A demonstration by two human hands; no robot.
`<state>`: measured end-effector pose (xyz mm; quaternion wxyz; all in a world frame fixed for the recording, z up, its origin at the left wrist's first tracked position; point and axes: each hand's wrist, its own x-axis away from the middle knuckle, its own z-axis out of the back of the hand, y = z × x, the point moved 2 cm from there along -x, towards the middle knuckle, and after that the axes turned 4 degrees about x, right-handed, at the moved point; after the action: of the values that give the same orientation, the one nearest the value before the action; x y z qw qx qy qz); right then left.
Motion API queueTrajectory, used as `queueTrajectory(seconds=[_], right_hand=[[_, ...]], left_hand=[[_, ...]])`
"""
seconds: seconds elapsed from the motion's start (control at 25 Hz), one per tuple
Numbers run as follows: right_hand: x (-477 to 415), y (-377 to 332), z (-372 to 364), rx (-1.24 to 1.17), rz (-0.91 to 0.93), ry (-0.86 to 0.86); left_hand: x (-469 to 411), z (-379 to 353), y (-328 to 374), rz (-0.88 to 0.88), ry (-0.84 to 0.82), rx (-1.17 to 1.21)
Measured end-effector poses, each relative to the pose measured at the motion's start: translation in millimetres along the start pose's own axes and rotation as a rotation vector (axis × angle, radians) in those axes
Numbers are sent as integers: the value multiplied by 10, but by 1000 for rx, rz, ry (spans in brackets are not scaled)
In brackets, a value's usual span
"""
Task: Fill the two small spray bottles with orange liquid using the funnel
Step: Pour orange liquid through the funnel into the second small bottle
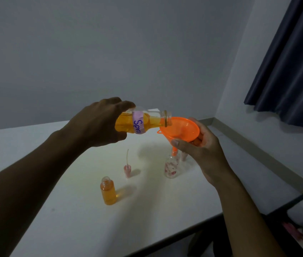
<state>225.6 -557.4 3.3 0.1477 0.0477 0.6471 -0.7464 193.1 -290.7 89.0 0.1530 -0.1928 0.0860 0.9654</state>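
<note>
Orange liquid is lying along the lower side of the clear plastic source bottle with a lilac paper label [143, 121], which the left hand [100, 121] is gripping around its base and tipping nearly flat, its long axis running left to right and its open mouth pointing right, just over the rim of the bright orange plastic funnel [181, 129]. The right hand [200, 145] is pinching the funnel under its bowl, thumb in front and fingers behind, probably to steady it while liquid is arriving. The funnel is leaning slightly, bowl facing up and towards the bottle, spout pointing down into the neck of the small clear spray bottle with pink flower print [172, 166], which is standing upright on the white desk [72, 219] and looking empty. Nearer the person, well apart from it, the other small clear bottle [108, 191] is standing upright, uncapped and full of orange. Between them a pink spray cap with its thin dip tube [127, 168] is resting tube-up, likely keeping the tube off the desk
</note>
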Motion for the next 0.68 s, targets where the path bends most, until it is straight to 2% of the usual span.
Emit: queueTrajectory(seconds=[0.68], right_hand=[[-12, 21, 31, 12, -4, 2]], left_hand=[[-49, 30, 58, -8, -32, -27]])
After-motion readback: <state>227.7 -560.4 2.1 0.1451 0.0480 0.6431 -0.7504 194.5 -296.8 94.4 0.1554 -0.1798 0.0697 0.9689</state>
